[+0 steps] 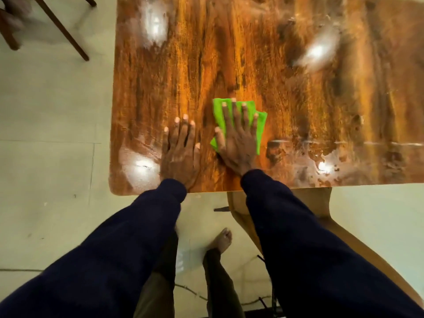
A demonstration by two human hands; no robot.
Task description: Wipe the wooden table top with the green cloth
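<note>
Pressing green cloth [261,125] onto table [229,53], right hand [238,143] lies straight-fingered, left hand [181,152] flat.

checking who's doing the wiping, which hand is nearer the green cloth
Right. The right hand lies flat on the green cloth, fingers spread. The left hand rests flat on the wooden table top beside the cloth, to its left, not touching it.

Mostly under right hand [238,145]: green cloth [261,131]; chair [62,26] blurred, cropped

A pale tiled floor [46,111], dark chair legs [62,28] far left, a tan chair [314,203] near right.
</note>
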